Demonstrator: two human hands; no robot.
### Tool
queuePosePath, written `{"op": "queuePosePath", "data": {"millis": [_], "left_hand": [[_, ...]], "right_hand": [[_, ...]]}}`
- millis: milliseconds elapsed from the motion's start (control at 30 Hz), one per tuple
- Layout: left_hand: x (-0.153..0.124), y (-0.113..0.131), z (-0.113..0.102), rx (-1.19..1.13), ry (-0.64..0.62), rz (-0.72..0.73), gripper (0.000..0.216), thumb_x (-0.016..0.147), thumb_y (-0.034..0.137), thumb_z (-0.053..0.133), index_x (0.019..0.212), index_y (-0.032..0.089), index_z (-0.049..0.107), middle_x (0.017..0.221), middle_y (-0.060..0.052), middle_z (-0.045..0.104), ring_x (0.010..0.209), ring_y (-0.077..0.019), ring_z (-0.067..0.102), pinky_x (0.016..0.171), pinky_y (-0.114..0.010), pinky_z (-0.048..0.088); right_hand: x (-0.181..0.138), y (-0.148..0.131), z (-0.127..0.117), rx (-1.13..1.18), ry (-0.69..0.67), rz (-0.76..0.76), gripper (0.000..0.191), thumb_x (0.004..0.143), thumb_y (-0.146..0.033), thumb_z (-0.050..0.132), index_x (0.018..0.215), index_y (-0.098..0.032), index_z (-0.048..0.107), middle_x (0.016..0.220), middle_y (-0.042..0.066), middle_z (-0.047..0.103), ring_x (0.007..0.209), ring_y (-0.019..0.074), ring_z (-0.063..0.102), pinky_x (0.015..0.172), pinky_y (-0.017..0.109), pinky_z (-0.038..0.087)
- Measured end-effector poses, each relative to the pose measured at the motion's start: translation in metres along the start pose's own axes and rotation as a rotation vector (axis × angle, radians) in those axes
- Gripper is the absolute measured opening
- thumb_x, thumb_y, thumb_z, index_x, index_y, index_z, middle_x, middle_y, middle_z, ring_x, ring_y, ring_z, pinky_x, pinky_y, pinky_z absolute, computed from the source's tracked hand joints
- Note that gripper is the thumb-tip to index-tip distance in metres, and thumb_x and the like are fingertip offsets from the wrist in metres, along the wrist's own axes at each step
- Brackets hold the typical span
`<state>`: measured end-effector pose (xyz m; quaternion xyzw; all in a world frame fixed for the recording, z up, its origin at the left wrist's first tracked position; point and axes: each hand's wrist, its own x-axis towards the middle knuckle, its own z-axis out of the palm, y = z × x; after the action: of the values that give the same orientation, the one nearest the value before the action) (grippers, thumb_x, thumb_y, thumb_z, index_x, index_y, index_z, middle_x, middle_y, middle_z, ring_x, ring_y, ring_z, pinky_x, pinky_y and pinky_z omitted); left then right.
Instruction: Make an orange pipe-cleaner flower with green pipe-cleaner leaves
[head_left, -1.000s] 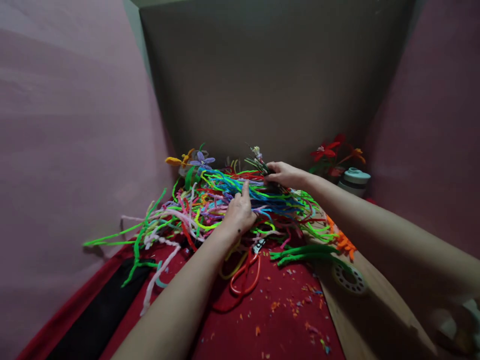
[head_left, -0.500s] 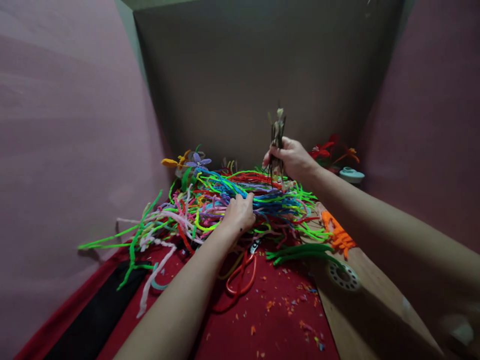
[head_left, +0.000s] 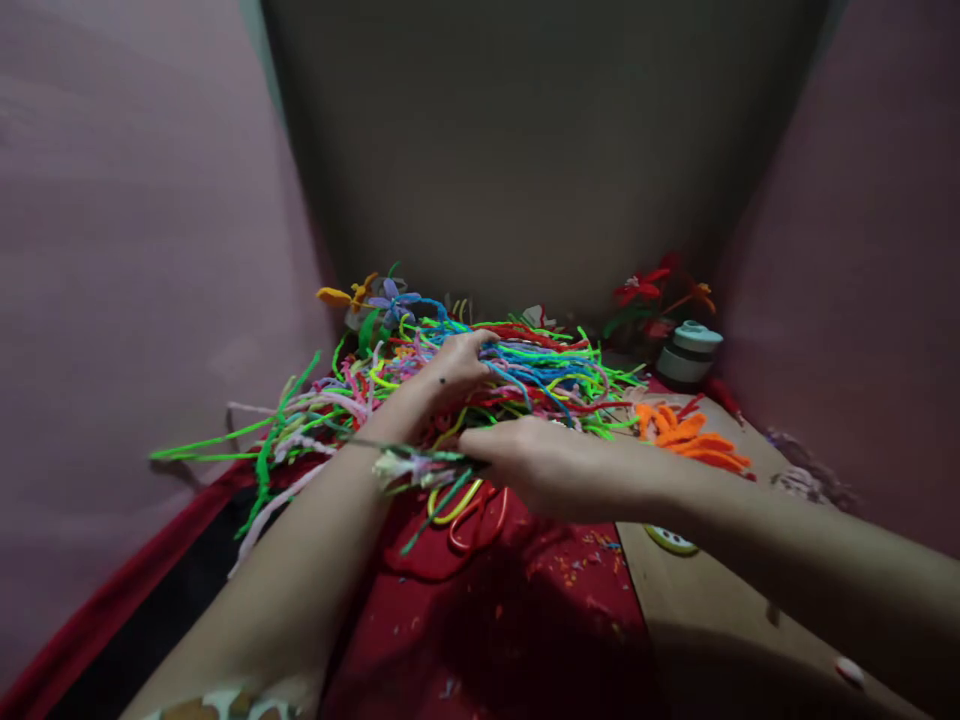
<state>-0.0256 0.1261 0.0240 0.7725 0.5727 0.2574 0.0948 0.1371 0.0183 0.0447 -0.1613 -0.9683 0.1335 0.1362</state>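
My left hand [head_left: 461,362] lies on a big heap of multicoloured pipe cleaners [head_left: 559,362], fingers curled over some blue and green ones; its fingertips are partly hidden among them. Closer to me, my right hand [head_left: 532,462] is closed round a bundle of thin dark stems [head_left: 409,468] with pale tips. These point left, over my left forearm, and look slightly blurred. Just below the right hand, scissors with red handles [head_left: 480,525] rest on the red cloth [head_left: 540,620]. Beside them is a yellow loop [head_left: 454,505].
A purple pipe-cleaner flower [head_left: 394,298] stands behind the heap at left, red flowers [head_left: 641,288] at right. Near those sits a round container with a pale teal lid [head_left: 694,338]. An orange pipe-cleaner bunch [head_left: 694,438] lies on the wooden board [head_left: 720,590]. Pink walls flank both sides.
My right hand has come down and toward me, turning the dark stems from upright to pointing left. My left hand has shifted slightly left on the heap. The view has moved a little.
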Motion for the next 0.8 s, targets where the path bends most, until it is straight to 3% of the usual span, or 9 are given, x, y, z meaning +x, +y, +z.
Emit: {"op": "queuePosePath", "data": {"millis": [100,200,300,367,467,567,633,733,800], "left_hand": [[0.011,-0.006,-0.009,-0.027,-0.041,0.011,0.058,0.059,0.028,0.068,0.115,0.015,0.060,0.096,-0.004,0.066,0.085,-0.0195,0.059,0.074,-0.026,0.045],[0.016,-0.011,-0.013,-0.101,-0.105,0.011,0.058,0.059,0.027,0.066,0.116,0.015,0.059,0.091,-0.002,0.067,0.078,-0.0169,0.060,0.065,-0.024,0.045],[0.019,-0.012,-0.014,-0.159,-0.135,0.024,0.060,0.057,0.028,0.068,0.115,0.014,0.059,0.089,-0.003,0.065,0.075,-0.0161,0.058,0.062,-0.024,0.044],[0.021,-0.012,-0.014,-0.184,-0.156,0.023,0.061,0.057,0.026,0.068,0.115,0.013,0.059,0.086,-0.003,0.064,0.070,-0.0145,0.057,0.060,-0.024,0.043],[0.022,-0.009,-0.015,-0.196,-0.198,0.015,0.059,0.059,0.026,0.066,0.116,0.013,0.057,0.083,-0.003,0.062,0.065,-0.0126,0.055,0.058,-0.024,0.042],[0.018,-0.002,-0.025,-0.100,-0.219,0.054,0.063,0.060,0.027,0.066,0.121,0.014,0.053,0.090,-0.005,0.062,0.073,-0.0144,0.056,0.062,-0.024,0.043],[0.008,0.010,-0.039,0.026,-0.221,0.158,0.069,0.060,0.026,0.066,0.125,0.018,0.048,0.104,-0.006,0.060,0.086,-0.0170,0.056,0.070,-0.025,0.043],[-0.021,0.041,-0.064,0.259,0.036,0.345,0.054,0.065,0.025,0.061,0.119,0.019,0.054,0.115,-0.007,0.056,0.101,-0.0204,0.052,0.082,-0.029,0.040],[-0.048,0.063,-0.077,0.324,0.069,0.263,0.030,0.075,0.028,0.052,0.097,0.014,0.065,0.089,-0.006,0.064,0.084,-0.0171,0.057,0.076,-0.028,0.042]], "right_hand": [[0.005,0.011,0.023,-0.202,-0.178,0.045,0.028,0.073,-0.002,0.043,0.095,-0.015,0.056,0.077,0.006,0.061,0.061,0.0137,0.053,0.050,0.023,0.031],[0.014,0.029,0.039,-0.266,-0.247,0.132,0.031,0.077,-0.005,0.043,0.103,-0.016,0.056,0.081,0.009,0.065,0.069,0.0190,0.061,0.054,0.025,0.035],[0.023,0.046,0.050,-0.260,-0.133,0.168,0.035,0.084,-0.012,0.039,0.117,-0.018,0.051,0.095,0.012,0.066,0.084,0.0215,0.063,0.063,0.028,0.041],[0.029,0.055,0.056,-0.253,-0.072,0.211,0.032,0.084,-0.015,0.041,0.114,-0.018,0.053,0.101,0.011,0.066,0.090,0.0221,0.063,0.069,0.028,0.043],[0.040,0.063,0.062,-0.250,-0.088,0.295,0.028,0.080,-0.015,0.045,0.104,-0.015,0.058,0.101,0.012,0.067,0.091,0.0236,0.063,0.071,0.029,0.044],[0.047,0.067,0.063,-0.252,-0.100,0.326,0.033,0.077,-0.011,0.044,0.106,-0.014,0.059,0.103,0.014,0.066,0.093,0.0243,0.063,0.072,0.030,0.045],[0.047,0.067,0.060,-0.216,-0.081,0.306,0.039,0.074,-0.008,0.044,0.109,-0.016,0.059,0.105,0.013,0.066,0.096,0.0229,0.062,0.074,0.028,0.044],[0.042,0.068,0.053,-0.166,-0.082,0.297,0.041,0.072,-0.005,0.046,0.109,-0.017,0.060,0.098,0.010,0.068,0.088,0.0203,0.063,0.070,0.024,0.042],[0.038,0.070,0.048,-0.143,-0.082,0.323,0.033,0.073,-0.006,0.047,0.101,-0.015,0.062,0.089,0.009,0.069,0.077,0.0182,0.063,0.065,0.023,0.041]]}}
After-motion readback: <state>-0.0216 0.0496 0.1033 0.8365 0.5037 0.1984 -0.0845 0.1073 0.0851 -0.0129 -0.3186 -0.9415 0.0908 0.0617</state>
